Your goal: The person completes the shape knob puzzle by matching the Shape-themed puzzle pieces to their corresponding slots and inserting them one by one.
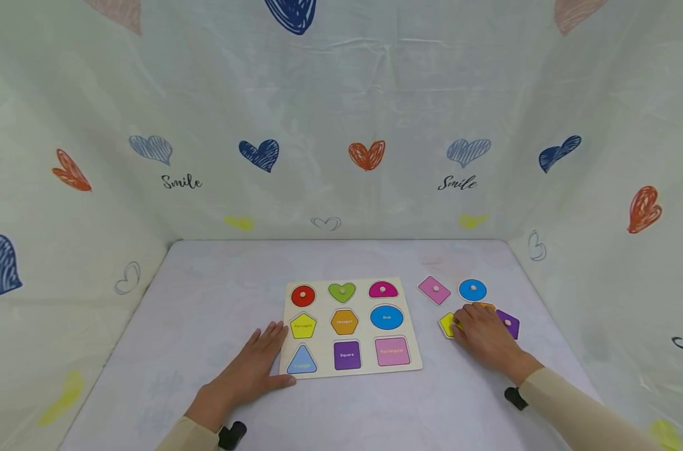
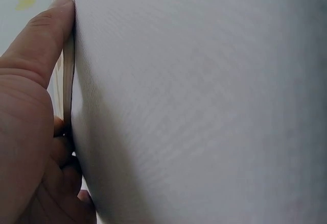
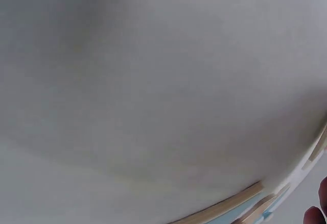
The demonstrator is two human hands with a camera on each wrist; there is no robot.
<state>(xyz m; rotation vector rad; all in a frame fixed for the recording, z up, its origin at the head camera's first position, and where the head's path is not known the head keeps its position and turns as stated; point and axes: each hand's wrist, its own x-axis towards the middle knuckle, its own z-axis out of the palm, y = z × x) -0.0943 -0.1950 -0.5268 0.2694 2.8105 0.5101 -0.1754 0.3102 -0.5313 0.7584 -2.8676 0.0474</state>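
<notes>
A white wooden shape puzzle board [image 1: 324, 366] lies flat on the table. My left hand [image 1: 250, 366] rests at its lower left corner, fingers straight along the left side and thumb by the bottom edge; the left wrist view has the thumb [image 2: 43, 40] touching the board's edge [image 2: 67, 86]. My right hand [image 1: 487, 332] is over loose knobbed pieces, fingertips bent down beside a yellow pentagon [image 1: 446, 326]. An orange piece [image 1: 486, 305] and a purple square [image 1: 508, 324] are partly hidden by it. Whether its fingers pinch anything is hidden.
Beyond the right hand lie a pink rectangle [image 1: 434, 290] and a blue oval [image 1: 472, 289]. Knobs show on the board's red circle [image 1: 303, 295], green heart [image 1: 342, 292] and magenta half circle [image 1: 383, 289]; its other shapes carry printed names. A heart-patterned sheet [image 1: 318, 94] surrounds the table.
</notes>
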